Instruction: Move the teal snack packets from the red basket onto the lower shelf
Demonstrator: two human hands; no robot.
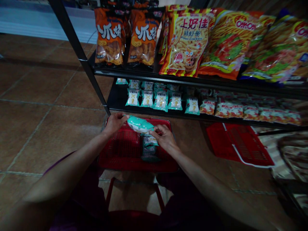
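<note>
A small teal snack packet (pixel 140 124) is held between both hands above a red shopping basket (pixel 120 150) on the floor. My left hand (pixel 115 122) pinches the packet's left end. My right hand (pixel 163 136) grips its right end with curled fingers. More teal packets (pixel 149 147) lie inside the basket just under my right hand. Both forearms reach forward from the bottom of the view.
A black metal shelf (pixel 134 74) stands ahead: large orange and yellow snack bags (pixel 185 41) on top, rows of small teal packets (pixel 154 98) and red packets (pixel 250 110) below. A second red basket (pixel 238 144) lies at right. Brown tiled floor (pixel 38 106) spreads to the left.
</note>
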